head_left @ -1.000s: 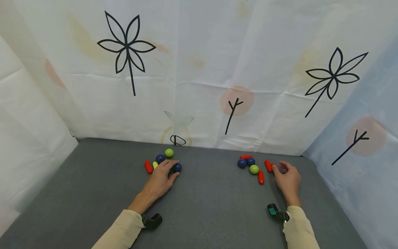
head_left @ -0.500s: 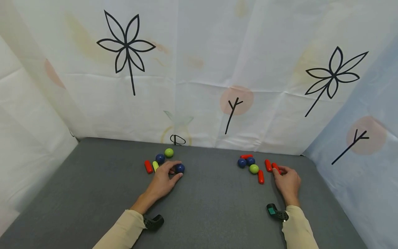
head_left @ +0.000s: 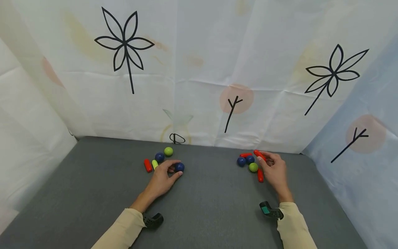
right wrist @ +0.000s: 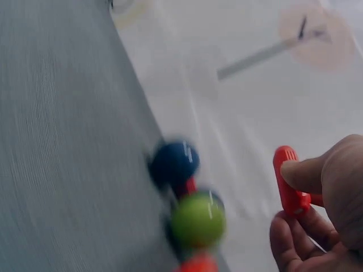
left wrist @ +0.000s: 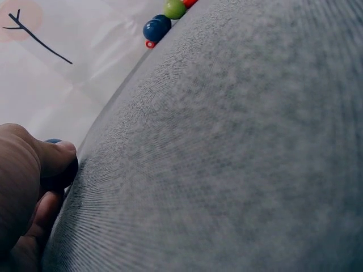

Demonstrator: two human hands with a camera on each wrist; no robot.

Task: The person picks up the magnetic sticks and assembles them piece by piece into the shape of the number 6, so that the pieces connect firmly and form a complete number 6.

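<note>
On the left of the grey table, my left hand [head_left: 163, 178] pinches a dark blue ball [head_left: 179, 167] between thumb and fingers. The left wrist view shows the same ball [left wrist: 59, 173], partly covered by the thumb. Beside that hand lie a red rounded cylinder [head_left: 148, 165], a yellow-green cylinder [head_left: 154, 164], another blue ball [head_left: 160, 157] and a green ball [head_left: 168, 151]. My right hand [head_left: 274, 171] holds a red rounded cylinder [right wrist: 290, 181] raised above the right-hand group. In that group are two blue balls [head_left: 241, 161], a green ball [head_left: 253, 167] and red cylinders [head_left: 260, 175].
A grey table [head_left: 205, 204] spreads between both arms. White patterned cloth [head_left: 199, 69] hangs behind it and along both sides. Each wrist carries a black strapped device [head_left: 271, 210]. Table surface separates the left group from the right group.
My right hand has gripped a red cylinder, lifted it and moved left and away towards the right-hand group. My left hand shifted slightly right with the blue ball, then stayed nearly still.
</note>
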